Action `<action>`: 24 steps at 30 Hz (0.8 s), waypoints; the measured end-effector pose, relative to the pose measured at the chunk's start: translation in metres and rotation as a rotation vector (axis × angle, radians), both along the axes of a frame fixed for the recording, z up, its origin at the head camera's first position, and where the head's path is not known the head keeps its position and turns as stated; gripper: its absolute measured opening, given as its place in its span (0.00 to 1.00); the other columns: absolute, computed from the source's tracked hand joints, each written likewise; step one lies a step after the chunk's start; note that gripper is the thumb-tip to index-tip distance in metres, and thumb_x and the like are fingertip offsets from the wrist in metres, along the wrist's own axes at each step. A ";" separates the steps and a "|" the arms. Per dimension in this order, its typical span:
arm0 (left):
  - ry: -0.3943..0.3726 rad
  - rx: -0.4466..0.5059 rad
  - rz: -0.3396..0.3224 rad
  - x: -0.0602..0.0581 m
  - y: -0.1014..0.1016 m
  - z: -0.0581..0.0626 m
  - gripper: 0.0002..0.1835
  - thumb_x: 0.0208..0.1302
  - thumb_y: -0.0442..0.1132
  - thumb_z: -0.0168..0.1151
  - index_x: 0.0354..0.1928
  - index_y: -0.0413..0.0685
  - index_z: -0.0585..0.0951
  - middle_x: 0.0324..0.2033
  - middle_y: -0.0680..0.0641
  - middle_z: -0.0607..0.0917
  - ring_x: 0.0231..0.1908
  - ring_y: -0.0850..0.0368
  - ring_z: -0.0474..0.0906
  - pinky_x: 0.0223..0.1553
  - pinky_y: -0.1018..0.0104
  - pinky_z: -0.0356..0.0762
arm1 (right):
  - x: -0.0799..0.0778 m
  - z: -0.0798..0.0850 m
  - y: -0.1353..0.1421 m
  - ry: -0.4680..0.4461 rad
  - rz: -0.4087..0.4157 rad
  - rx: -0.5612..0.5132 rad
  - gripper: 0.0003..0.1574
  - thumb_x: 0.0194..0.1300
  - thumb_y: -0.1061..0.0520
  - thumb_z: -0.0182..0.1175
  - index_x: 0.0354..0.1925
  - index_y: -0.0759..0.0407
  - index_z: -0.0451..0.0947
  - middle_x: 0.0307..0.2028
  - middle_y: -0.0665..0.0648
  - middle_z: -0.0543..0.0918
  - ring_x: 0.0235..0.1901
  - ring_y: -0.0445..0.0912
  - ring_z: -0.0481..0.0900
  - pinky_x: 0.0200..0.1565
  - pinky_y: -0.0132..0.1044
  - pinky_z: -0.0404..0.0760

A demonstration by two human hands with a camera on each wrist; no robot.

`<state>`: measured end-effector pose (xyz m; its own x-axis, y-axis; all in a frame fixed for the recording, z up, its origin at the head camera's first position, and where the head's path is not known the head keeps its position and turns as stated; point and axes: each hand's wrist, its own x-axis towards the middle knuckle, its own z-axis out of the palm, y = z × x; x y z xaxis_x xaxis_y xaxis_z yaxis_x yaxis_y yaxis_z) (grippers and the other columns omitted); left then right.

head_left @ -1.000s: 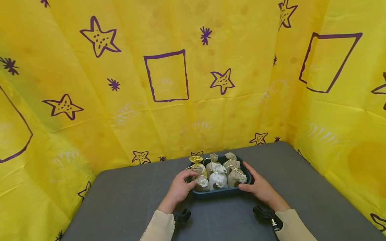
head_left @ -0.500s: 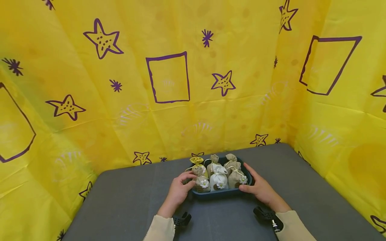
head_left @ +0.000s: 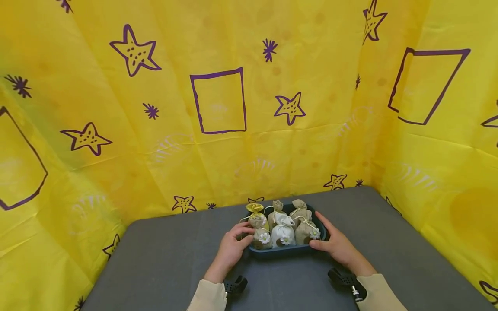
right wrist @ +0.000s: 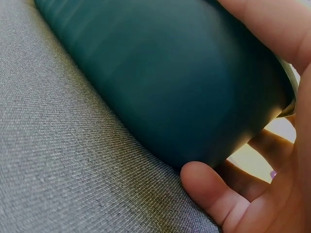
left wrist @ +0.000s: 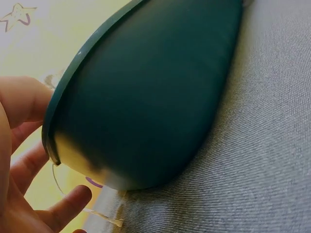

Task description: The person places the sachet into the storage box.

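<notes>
A dark teal tray (head_left: pixel 287 249) filled with small drawstring pouches rests on the grey table. At its left end my left hand (head_left: pixel 230 248) reaches over the rim, thumb and fingers around the neck of the front-left beige pouch (head_left: pixel 260 242). In the left wrist view those fingertips pass behind the tray's rim, hidden. Around the tray's right end my right hand (head_left: pixel 341 247) holds on, its thumb along the front wall and its fingers around the end. The right wrist view shows a fingertip (right wrist: pixel 201 177) low against the tray wall.
A white pouch (head_left: pixel 283 235), another beige pouch (head_left: pixel 304 233) and a yellow pouch (head_left: pixel 254 209) share the tray with more beige ones. Yellow cloth walls (head_left: pixel 218 172) with purple drawings enclose the table (head_left: pixel 163 263). Black wrist mounts (head_left: pixel 235 285) hang beneath both wrists.
The head view has tilted and shifted slightly, so everything sits a little lower and further right. Both hands keep nearly the same place at the tray, and the pouches stay put.
</notes>
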<state>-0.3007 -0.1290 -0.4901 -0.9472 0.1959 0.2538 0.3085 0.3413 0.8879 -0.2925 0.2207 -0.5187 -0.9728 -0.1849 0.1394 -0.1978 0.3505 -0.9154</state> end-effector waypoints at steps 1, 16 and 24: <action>0.003 0.003 -0.003 0.003 0.002 0.004 0.07 0.67 0.33 0.63 0.43 0.44 0.88 0.60 0.43 0.78 0.66 0.37 0.64 0.63 0.32 0.54 | 0.000 0.000 0.000 0.001 0.000 -0.004 0.60 0.60 0.53 0.72 0.79 0.48 0.48 0.75 0.67 0.52 0.71 0.65 0.51 0.64 0.68 0.50; -0.022 0.021 0.060 0.006 -0.010 0.003 0.10 0.70 0.40 0.63 0.47 0.45 0.87 0.60 0.45 0.79 0.66 0.39 0.65 0.62 0.37 0.60 | 0.000 0.002 -0.005 -0.022 0.027 0.022 0.61 0.61 0.50 0.72 0.80 0.47 0.46 0.76 0.65 0.49 0.72 0.66 0.47 0.64 0.69 0.50; 0.037 -0.547 0.271 0.023 -0.013 0.039 0.28 0.73 0.55 0.55 0.69 0.50 0.74 0.70 0.34 0.64 0.70 0.27 0.50 0.60 0.27 0.41 | 0.022 0.051 -0.003 -0.072 0.015 0.403 0.65 0.62 0.37 0.68 0.78 0.64 0.43 0.72 0.79 0.46 0.68 0.76 0.48 0.58 0.72 0.58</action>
